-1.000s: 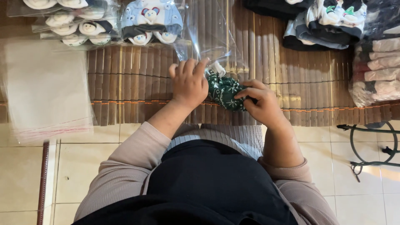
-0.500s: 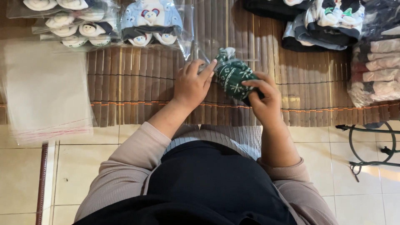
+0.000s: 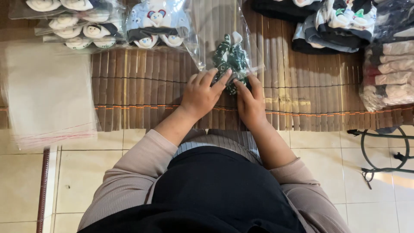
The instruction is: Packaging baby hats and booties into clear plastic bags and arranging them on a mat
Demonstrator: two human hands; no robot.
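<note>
Dark green patterned fabric item, soft and bunched, sitting inside a clear, glossy plastic bag on the slatted bamboo mat. Left hand closed on the bag's mouth; right hand pinching the fabric's lower end. Flat clear bag stack lying left.

The dark green patterned cloth item now sits farther up inside the clear plastic bag, and the right hand has come off it to the bag's mouth beside the left hand.
</note>
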